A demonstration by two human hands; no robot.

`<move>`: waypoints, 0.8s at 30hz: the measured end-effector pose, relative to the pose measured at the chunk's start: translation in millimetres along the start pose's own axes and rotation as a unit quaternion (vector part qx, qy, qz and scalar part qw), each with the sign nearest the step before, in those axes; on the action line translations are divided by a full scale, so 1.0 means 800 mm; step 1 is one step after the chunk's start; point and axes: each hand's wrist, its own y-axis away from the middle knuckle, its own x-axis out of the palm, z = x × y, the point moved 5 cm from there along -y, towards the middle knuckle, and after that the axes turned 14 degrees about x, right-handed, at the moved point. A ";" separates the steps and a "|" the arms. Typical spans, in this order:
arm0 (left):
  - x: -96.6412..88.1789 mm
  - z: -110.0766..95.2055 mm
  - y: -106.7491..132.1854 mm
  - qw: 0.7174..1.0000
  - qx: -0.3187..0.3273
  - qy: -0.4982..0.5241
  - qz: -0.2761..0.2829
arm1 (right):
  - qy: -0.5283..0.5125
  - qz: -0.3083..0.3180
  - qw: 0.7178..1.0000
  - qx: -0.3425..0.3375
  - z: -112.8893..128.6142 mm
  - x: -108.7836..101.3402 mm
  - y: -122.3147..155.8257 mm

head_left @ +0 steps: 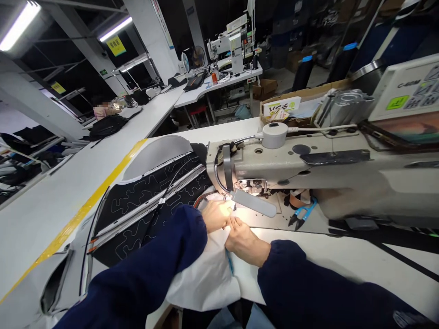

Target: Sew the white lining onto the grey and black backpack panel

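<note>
White fabric [209, 269]: lies on table edge in front of sewing machine, runs from under the hands up to the needle area; lower part hangs toward the person.
Head view – L hand [215, 215]: flat on the white fabric just left of the needle, fingers pressed down on cloth, nothing pinched that I can see; lamp glare on fingertips.
Head view – R hand [244, 242]: on same fabric, just beside L hand, fingers pointing toward the needle, touching cloth; whether it pinches a fold – can't tell.
Sleeves: both dark blue.
Sewing machine [308, 169]: grey-white head, lies across the right of the table; needle zone w/ small lamp lit just above the hands.
Quilted black piece [151, 201]: w/ white wavy stitching & zipper strips, spread left of machine, partly under L arm.
Blue snips [303, 214]: on machine bed, right of needle, apart from hands.
Table [51, 205]: white, yellow stripe along left part.
Cardboard box [295, 103]: behind machine.
Background: 2nd sewing machine [233, 45] on far table; another person far left, blurred.
</note>
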 end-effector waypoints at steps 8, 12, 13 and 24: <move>-0.018 0.012 0.003 0.999 -0.007 -0.001 -0.048 | 0.048 0.011 0.999 -0.011 -0.006 -0.009 -0.001; -0.014 0.018 0.006 0.996 -0.022 0.020 -0.084 | 0.045 0.046 0.998 0.002 0.005 -0.001 0.007; -0.011 0.019 0.006 0.995 -0.028 0.031 -0.089 | 0.047 0.058 0.997 0.010 0.007 0.004 0.008; -0.008 0.021 -0.009 0.988 -0.091 0.105 -0.067 | 0.031 0.075 0.997 -0.015 -0.005 -0.009 -0.005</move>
